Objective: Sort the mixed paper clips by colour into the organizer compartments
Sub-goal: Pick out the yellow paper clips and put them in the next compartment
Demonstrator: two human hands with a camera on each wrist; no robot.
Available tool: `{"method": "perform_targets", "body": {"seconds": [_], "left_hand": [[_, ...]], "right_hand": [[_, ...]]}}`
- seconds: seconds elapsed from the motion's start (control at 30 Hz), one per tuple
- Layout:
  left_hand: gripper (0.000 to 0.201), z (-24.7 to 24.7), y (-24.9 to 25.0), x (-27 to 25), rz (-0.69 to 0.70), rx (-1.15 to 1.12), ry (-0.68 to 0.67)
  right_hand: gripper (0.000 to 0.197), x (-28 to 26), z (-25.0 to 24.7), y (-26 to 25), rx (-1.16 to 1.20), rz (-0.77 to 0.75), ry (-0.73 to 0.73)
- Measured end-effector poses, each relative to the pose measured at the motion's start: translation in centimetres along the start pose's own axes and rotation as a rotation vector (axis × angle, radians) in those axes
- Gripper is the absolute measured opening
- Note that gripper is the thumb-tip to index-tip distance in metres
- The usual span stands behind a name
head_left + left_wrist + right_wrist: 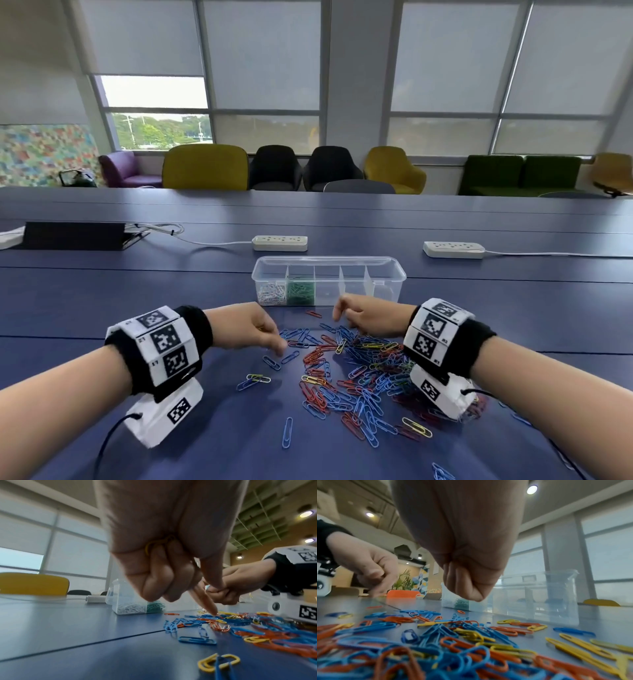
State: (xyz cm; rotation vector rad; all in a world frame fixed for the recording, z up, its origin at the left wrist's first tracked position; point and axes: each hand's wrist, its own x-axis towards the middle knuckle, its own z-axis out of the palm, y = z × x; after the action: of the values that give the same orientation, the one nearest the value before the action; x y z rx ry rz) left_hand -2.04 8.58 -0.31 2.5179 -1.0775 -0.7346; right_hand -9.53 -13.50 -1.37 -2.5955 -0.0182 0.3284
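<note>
Head view looks down on a blue table [102, 291] where a loose heap of blue, red and yellow paper clips [359, 370] lies spread between both wrists. Just beyond it stands the clear organizer [397, 274], its leftmost compartment holding white clips [270, 293] and the next one green clips [301, 291]; the remaining compartments look bare from here. The left hand [260, 329] hovers at the heap's left edge, and the left wrist view shows its fingers curled over yellow clips [154, 545] tucked against the palm, with one finger [208, 604] stretched down to touch the pile. The right hand [366, 317] hangs over the heap's far side near the organizer, fingers curled inward; whether it holds any clip I cannot tell. Two white power strips [279, 243] lie farther back on the table.
</note>
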Motion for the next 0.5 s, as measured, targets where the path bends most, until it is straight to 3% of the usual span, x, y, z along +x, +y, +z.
{"method": "perform_targets", "body": {"seconds": [0.07, 0.2, 0.5], "left_hand": [[0.021, 0.0, -0.2, 0.0, 0.048, 0.141, -0.042], [0.018, 0.8, -0.6, 0.5, 0.023, 0.305, -0.090], [0.022, 1.1, -1.7, 1.7, -0.003, 0.230, -0.122]], "right_hand": [[0.032, 0.3, 0.0, -0.6, -0.107, -0.032, -0.025], [0.026, 0.6, -0.2, -1.4, -0.307, -0.107, -0.061], [0.022, 1.8, 0.4, -1.1, -0.432, -0.045, -0.101]]}}
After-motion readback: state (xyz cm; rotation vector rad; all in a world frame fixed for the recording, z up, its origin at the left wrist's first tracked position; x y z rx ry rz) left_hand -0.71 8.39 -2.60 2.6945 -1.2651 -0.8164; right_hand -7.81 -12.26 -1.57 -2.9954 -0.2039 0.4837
